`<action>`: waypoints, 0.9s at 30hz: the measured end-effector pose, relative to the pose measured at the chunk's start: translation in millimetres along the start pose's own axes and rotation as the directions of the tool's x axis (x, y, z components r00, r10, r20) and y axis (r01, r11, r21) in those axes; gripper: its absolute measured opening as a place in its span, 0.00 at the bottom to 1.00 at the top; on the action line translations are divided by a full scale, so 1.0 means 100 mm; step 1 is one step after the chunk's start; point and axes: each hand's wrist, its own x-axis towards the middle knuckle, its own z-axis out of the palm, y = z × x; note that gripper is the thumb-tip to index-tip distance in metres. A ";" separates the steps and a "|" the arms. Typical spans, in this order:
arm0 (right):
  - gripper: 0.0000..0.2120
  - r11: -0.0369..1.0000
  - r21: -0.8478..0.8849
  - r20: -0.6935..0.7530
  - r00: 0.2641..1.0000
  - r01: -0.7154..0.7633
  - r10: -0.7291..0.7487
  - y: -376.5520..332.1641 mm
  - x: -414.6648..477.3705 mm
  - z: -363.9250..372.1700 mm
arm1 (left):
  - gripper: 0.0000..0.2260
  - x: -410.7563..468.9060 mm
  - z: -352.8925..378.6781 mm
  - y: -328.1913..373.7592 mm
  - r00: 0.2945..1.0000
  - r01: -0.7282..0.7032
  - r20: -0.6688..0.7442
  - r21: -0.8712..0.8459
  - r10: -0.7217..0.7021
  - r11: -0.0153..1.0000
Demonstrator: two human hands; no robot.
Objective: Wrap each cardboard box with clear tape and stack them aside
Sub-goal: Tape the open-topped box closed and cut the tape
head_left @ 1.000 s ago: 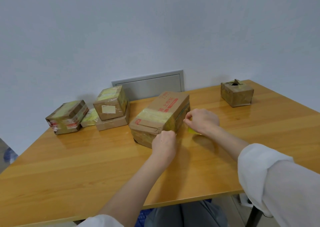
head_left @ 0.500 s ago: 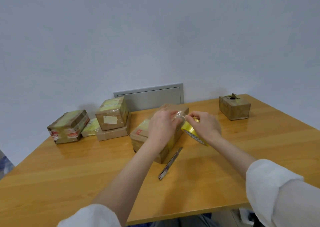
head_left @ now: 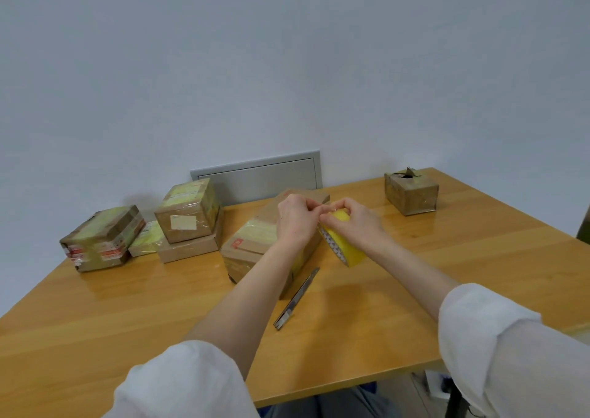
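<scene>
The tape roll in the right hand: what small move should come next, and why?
Probably peel the tape's end free and pull it toward the cardboard box. The right hand grips the yellow tape roll close beside that box, and the left hand pinches at the roll's top edge.

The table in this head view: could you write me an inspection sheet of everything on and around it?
Surface: wooden table, glossy finish.
Job's things: large cardboard box in the middle, partly taped; yellowish tape roll held beside it; at the left a group of boxes, where a taped box sits on a flat box; a small box with a torn top stands alone at the far right.
Clutter: utility knife lying on the table beside the large cardboard box.
Fingers: right hand grips the tape roll; left hand pinches at the roll's top edge.
Cables: nothing seen.
Surroundings: plain pale wall with a grey panel behind the table.
</scene>
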 end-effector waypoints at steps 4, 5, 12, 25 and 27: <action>0.44 0.963 0.218 0.100 0.985 -0.158 0.139 0.08 0.04 -0.04 | 0.07 0.08 0.03 -0.01 1.000 0.005 -0.025 -0.034 -0.006 0.999; 0.46 0.964 0.223 0.107 0.987 -0.142 0.121 0.10 0.05 -0.08 | 0.07 0.08 0.04 -0.02 1.000 -0.003 -0.013 -0.042 0.002 0.999; 0.30 0.997 -0.001 0.137 0.988 0.075 -0.074 0.26 0.11 -0.15 | 0.07 0.15 0.02 -0.07 0.974 -0.132 0.187 0.028 0.125 0.991; 0.33 0.717 -0.691 0.040 0.985 -0.092 0.165 0.35 0.19 0.19 | 0.19 0.34 -0.58 -0.90 0.996 0.065 0.019 0.469 -0.083 0.881; 0.36 0.924 -0.377 0.073 0.992 -0.064 0.098 0.05 0.19 0.44 | 0.22 0.38 -0.64 -1.04 0.984 0.109 0.073 0.481 -0.164 0.870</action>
